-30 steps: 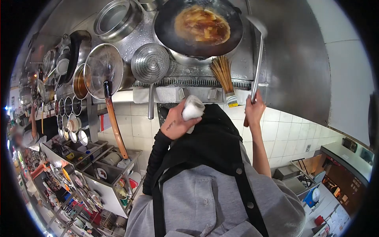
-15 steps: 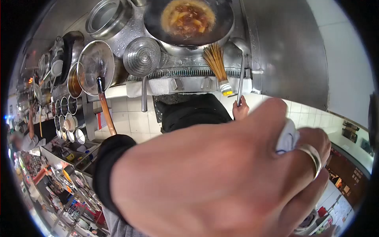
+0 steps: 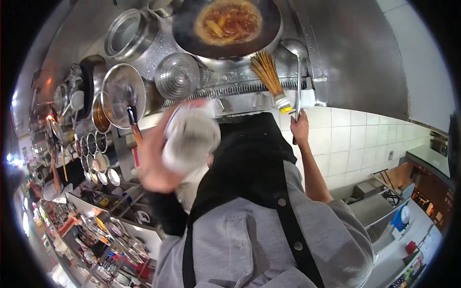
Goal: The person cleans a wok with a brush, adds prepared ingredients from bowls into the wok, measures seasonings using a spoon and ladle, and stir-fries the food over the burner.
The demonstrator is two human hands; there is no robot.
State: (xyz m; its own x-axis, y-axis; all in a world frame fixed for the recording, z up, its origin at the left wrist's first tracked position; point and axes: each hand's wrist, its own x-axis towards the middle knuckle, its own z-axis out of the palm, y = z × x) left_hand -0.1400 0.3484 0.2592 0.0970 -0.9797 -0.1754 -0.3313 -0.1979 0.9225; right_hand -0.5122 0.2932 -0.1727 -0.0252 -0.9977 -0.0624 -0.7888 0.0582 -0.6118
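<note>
In the left hand [image 3: 161, 163], a bunched white cloth [image 3: 192, 139] is gripped, the fingers curled around its edges. Both are blurred by motion, so whether those fingers are spread or pressed together cannot be told. The cloth is held up in front of the body, toward the left of the view, and no clear long axis can be made out in its rounded bundle.

By the right hand [image 3: 300, 128], one ladle [image 3: 299, 72] is held near the lower end of its handle, the fingers closed around the shaft. Its long axis is directed away from the body, almost straight up the view, with the bowl at the far end, over the stove's right part; whether the bowl is touching the stove cannot be told.

Just left of the ladle, one bamboo wok brush [image 3: 270, 77] is seen slanted, bristles pointed away and to the left, the bound end turned toward the right hand. Beyond it is set one wok [image 3: 269, 41], in which brown, bubbling liquid [image 3: 240, 21] is contained, with a few pale, elongated pieces.

Two metal knobs are mounted along the stove's front. Farther left, one perforated skimmer [image 3: 177, 77] and one round strainer [image 3: 115, 91] are seen, the strainer's handle partly hidden by the left hand. At the far left edge, one other person [image 3: 57, 187] is partly shown.
</note>
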